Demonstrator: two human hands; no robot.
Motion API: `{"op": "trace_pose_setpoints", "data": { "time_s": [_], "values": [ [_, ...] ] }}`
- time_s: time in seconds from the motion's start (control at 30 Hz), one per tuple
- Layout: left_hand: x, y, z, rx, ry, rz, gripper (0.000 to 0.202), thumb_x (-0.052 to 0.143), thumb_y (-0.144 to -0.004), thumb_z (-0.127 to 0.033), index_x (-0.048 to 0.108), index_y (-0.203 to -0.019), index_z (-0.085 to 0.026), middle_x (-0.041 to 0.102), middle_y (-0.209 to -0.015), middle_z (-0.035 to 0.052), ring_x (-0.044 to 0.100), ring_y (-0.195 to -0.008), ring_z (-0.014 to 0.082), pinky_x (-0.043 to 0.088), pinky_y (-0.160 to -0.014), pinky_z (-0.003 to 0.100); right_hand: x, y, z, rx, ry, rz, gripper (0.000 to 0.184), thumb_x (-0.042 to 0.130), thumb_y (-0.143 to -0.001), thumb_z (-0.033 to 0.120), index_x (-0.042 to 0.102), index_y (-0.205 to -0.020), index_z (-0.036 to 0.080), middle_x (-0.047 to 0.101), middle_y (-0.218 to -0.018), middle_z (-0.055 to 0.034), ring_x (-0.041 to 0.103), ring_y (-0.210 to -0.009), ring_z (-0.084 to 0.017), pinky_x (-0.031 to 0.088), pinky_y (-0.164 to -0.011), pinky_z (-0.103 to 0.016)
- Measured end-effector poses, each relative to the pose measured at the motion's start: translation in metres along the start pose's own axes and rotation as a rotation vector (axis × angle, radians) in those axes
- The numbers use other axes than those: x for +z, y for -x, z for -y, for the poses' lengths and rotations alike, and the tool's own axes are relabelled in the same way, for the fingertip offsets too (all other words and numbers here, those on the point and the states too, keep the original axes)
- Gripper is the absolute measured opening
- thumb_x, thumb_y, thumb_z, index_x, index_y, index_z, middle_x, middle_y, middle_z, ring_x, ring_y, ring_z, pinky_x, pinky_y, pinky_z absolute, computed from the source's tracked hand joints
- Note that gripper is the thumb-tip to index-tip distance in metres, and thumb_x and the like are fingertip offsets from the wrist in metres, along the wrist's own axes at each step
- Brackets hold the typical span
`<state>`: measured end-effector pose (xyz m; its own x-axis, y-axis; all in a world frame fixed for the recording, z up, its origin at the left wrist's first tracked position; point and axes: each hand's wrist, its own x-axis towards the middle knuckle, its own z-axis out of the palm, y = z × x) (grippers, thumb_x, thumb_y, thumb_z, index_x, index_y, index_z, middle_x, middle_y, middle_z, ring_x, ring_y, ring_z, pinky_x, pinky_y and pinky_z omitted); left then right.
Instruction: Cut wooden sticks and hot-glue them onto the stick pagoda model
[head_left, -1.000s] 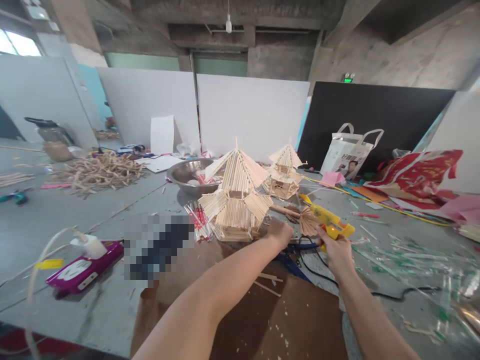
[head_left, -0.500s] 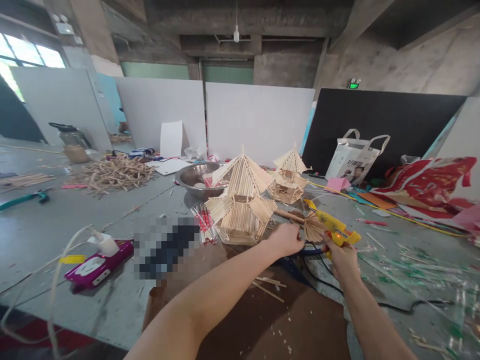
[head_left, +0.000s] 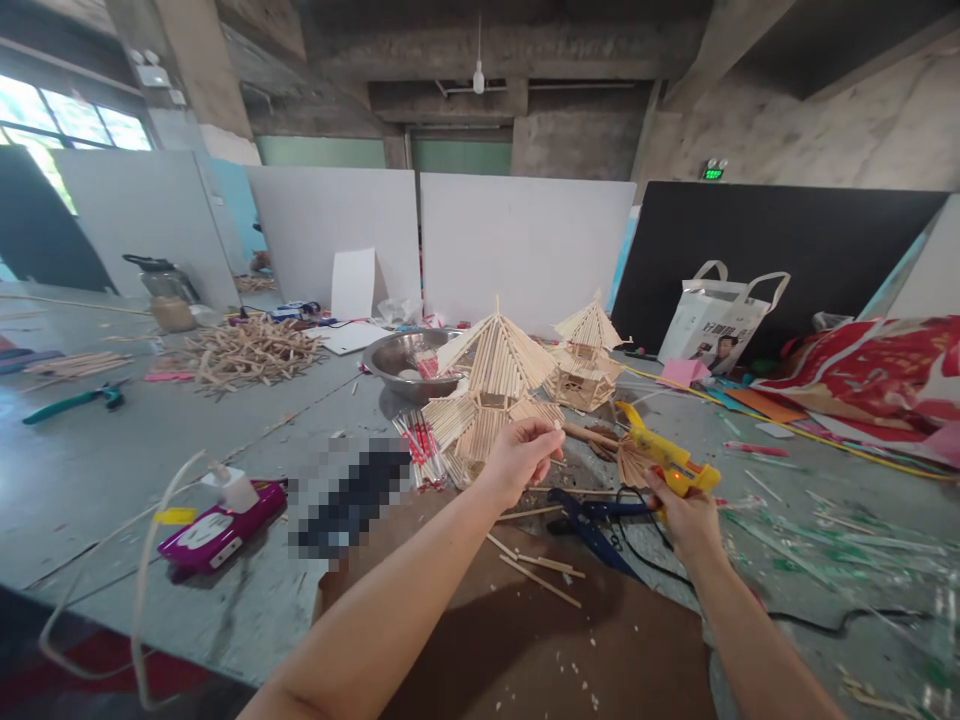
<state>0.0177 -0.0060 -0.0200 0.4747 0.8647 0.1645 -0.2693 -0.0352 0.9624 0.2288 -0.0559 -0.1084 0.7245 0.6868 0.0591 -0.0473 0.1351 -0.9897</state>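
On the worktop [head_left: 187,440], just before the larger stick house [head_left: 495,360], I see the left hand [head_left: 525,460] with thumb and fingertips drawn together, though whether they pinch anything I can't tell. Off to the right, the right hand [head_left: 686,515] is wrapped round a yellow glue gun [head_left: 667,455], near a dark blue tool [head_left: 589,525], while a smaller stick house [head_left: 582,385] stands behind the larger one.

Head view: single, worn, facing forward and slightly down.
Viewpoint stands above the near side of the worktop [head_left: 82,480], with the forearms [head_left: 390,610] closest to the lens. The larger stick pavilion [head_left: 496,362] sits mid-range near frame centre; coverage extends beyond to upright panels [head_left: 525,250] and ceiling [head_left: 585,45].
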Motion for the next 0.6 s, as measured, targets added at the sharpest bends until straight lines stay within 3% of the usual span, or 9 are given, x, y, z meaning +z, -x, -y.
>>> {"op": "trace_pose_setpoints", "data": {
  "time_s": [0.1,0.2,0.33,0.47,0.6],
  "values": [
    [-0.003,0.001,0.005,-0.017,-0.036,-0.003,0.021,0.057,-0.061,-0.032,0.047,-0.062,-0.014,0.050,-0.049,-0.0051,0.032,-0.026,0.0013,0.019,-0.028,0.017,0.004,0.007,0.006,-0.017,-0.088,0.025,0.033,0.072,-0.045,0.035,0.056,-0.065,0.014,0.054,-0.047,0.0051,0.042,-0.037,-0.005,0.033,-0.038,-0.019],
    [-0.001,0.003,0.007,-0.052,-0.205,0.016,0.019,0.055,-0.062,-0.032,0.048,-0.062,-0.014,0.049,-0.049,-0.0055,0.031,-0.027,0.0014,0.020,-0.029,0.017,0.013,0.018,0.018,-0.047,-0.206,0.057,0.029,0.072,-0.048,0.033,0.056,-0.063,0.015,0.059,-0.054,0.0026,0.043,-0.037,-0.005,0.034,-0.039,-0.019],
    [0.004,0.003,0.006,-0.095,-0.536,0.164,0.015,0.052,-0.063,-0.028,0.050,-0.059,-0.014,0.044,-0.045,-0.0062,0.032,-0.033,0.0025,0.023,-0.034,0.017,0.031,0.033,0.036,-0.041,-0.262,0.173,0.024,0.071,-0.051,0.030,0.057,-0.063,0.014,0.060,-0.058,0.0009,0.046,-0.041,-0.005,0.036,-0.040,-0.018],
    [0.005,0.001,0.002,0.000,-0.798,0.275,0.012,0.051,-0.061,-0.024,0.053,-0.056,-0.013,0.047,-0.049,-0.0041,0.040,-0.047,0.0059,0.030,-0.044,0.018,0.052,0.044,0.049,-0.049,-0.282,0.282,0.026,0.072,-0.049,0.023,0.058,-0.070,0.017,0.058,-0.057,0.0046,0.047,-0.042,-0.006,0.038,-0.043,-0.019],
    [0.001,-0.001,0.004,0.089,-0.886,0.272,0.010,0.049,-0.062,-0.022,0.055,-0.059,-0.013,0.050,-0.053,-0.0030,0.044,-0.052,0.0079,0.032,-0.049,0.019,0.065,0.048,0.051,-0.047,-0.280,0.376,0.026,0.072,-0.046,0.021,0.058,-0.067,0.015,0.055,-0.053,0.0054,0.045,-0.042,-0.005,0.037,-0.043,-0.020]
  ]
}}
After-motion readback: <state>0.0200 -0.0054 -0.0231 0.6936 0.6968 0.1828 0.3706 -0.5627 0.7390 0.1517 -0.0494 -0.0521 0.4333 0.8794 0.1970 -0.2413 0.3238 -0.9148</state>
